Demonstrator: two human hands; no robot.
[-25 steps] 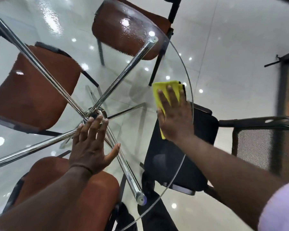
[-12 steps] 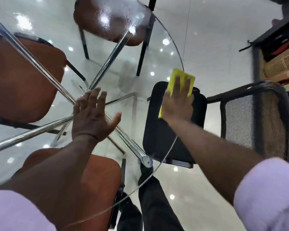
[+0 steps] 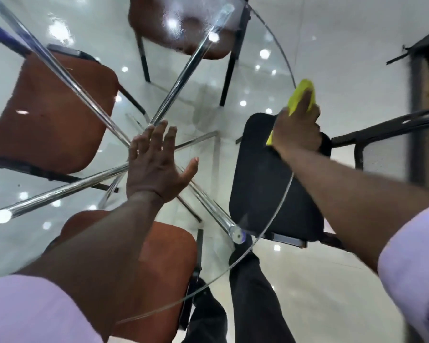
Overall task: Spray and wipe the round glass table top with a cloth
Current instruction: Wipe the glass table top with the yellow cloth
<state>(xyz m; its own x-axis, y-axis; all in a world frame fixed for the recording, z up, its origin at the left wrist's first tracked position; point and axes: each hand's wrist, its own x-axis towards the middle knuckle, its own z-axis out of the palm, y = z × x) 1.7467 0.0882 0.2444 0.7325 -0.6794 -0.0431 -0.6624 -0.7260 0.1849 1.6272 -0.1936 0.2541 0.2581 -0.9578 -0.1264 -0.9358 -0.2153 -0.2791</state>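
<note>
Head view: looks straight down through the round glass table top (image 3: 208, 102), with both forearms reaching in from below.
Left hand (image 3: 154, 167): lies flat on the glass, fingers straight and slightly spread, thumb out to the side; it holds nothing.
Right hand (image 3: 296, 131): presses down on the yellow cloth (image 3: 301, 94), fingers stretched forward over it; motion blur hides finer detail of the hold.
Cloth: under the right hand at the table's curved edge, with one end sticking out past the fingertips and a small corner showing by the heel of the hand.
Glass: a patch of fine droplets sits far beyond both hands, over the farthest seat.
Chrome legs (image 3: 67, 73): cross beneath the glass, meeting just under the left hand's fingertips.
Brown chairs: one to the left of the left hand (image 3: 47, 115), one far ahead of it (image 3: 183, 28), one under the left forearm (image 3: 164, 263).
Black chair (image 3: 265, 189): its seat lies below the right hand and wrist, seen partly through the glass.
Mesh chair (image 3: 382, 149): just right of the right forearm.
Sleeves: lilac, on the left arm (image 3: 35, 310) and the right arm (image 3: 414, 256).
Trousers (image 3: 253, 305): dark, between the two forearms, beyond the near rim.
Floor (image 3: 320, 280): pale glossy tiles with light spots.
</note>
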